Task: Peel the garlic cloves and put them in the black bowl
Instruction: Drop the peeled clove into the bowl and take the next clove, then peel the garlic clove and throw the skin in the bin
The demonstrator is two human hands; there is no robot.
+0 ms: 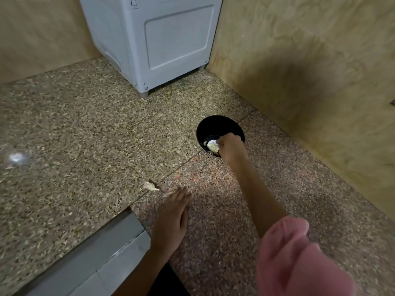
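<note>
Now the fingers of the right hand are curled tight together, pinching a pale, white-green garlic piece low inside the black bowl. The garlic sits at the near side of the bowl's dark interior, with the knuckles above it covering the near right part of the rim. From the wrist, the bare right forearm runs back toward the near right corner, where it ends in a pink sleeve, blurred by its closeness to the camera.

The left hand lies palm down with its fingers straight and close together, holding nothing, their tips pointing away over the floor. Just beyond those fingertips and a little to the left lies a small pale scrap, perhaps a garlic skin or an unpeeled clove; the blur does not let me tell which. It is well apart from the bowl.

The bowl stands on a speckled granite floor, just beside a thin joint line between slabs and near the beige wall on the right. Farther off, in the corner, stands a white appliance on short feet. At the near left, a grey ledge runs diagonally beside the left wrist. A faint shiny smudge shows on the floor at the far left edge.
</note>
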